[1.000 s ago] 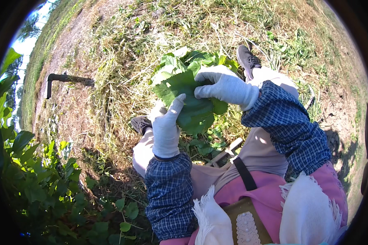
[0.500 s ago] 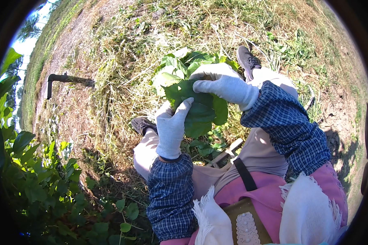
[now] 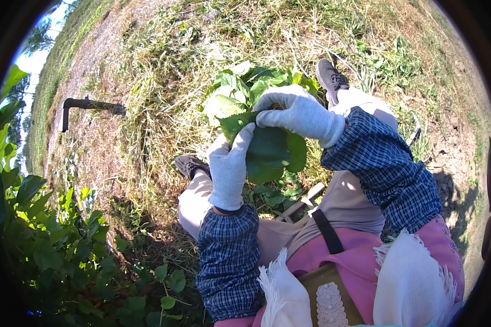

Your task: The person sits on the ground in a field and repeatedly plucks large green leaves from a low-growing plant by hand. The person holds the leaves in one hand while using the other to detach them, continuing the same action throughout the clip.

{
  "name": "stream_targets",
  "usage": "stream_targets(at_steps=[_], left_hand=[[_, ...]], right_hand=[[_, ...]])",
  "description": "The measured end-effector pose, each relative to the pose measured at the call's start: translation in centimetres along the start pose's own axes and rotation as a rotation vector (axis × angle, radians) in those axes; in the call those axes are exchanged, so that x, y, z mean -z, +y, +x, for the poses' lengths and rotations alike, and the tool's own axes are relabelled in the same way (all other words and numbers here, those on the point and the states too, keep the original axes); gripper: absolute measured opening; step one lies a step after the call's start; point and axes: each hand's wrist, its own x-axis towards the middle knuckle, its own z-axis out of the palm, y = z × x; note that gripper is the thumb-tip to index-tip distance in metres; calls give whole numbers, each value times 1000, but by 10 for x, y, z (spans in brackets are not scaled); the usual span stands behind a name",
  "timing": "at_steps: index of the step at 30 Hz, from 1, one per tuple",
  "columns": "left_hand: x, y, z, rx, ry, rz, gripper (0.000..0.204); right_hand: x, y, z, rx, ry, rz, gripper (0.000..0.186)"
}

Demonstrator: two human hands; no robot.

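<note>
Between my two white-gloved hands is a small stack of broad green leaves [image 3: 270, 150], hanging down toward my lap. My left hand [image 3: 227, 169] pinches the stack from the left, its thumb on the upper face close to the right fingertips. With thumb and bent fingers, my right hand [image 3: 297, 115] grips the same leaves at their upper edge. Just beyond, a heap of large green leaves [image 3: 226, 98] lies on the dry grass, partly hidden by my hands. Fingers beneath the held leaves are hidden.
My dark shoes stand on either side, the right shoe [image 3: 330, 79] far, the left shoe [image 3: 191, 166] nearer. A dark bent pipe [image 3: 90, 104] sticks out at the left. Leafy vines [image 3: 54, 245] fill the lower left. A wooden piece [image 3: 305, 201] shows between my legs.
My left thumb has slid slightly up and away along the leaves, now touching or nearly touching the right fingertips. The right hand has hardly moved.
</note>
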Motion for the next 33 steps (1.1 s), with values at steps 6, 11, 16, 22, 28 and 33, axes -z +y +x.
stream_targets(at_steps=[6, 11, 16, 22, 28, 33], left_hand=[[-4, 4, -2, -2, 46, 13, 21], [-3, 1, -1, -15, 70, -64, 21], [-4, -1, 1, 10, 103, -183, 24], [27, -9, 7, -365, 122, 398, 25], [6, -2, 4, -8, 201, -21, 27], [-4, 7, -4, -39, 147, 54, 26]], right_hand=[[-1, 0, -2, -26, 35, 49, 18], [-4, 2, -1, -29, 51, 149, 13], [-5, 2, 0, -25, 88, 208, 12], [17, 4, 6, 0, 178, 393, 17], [23, -27, -3, -22, -18, 251, 28], [9, -2, 4, 39, 31, 268, 32]])
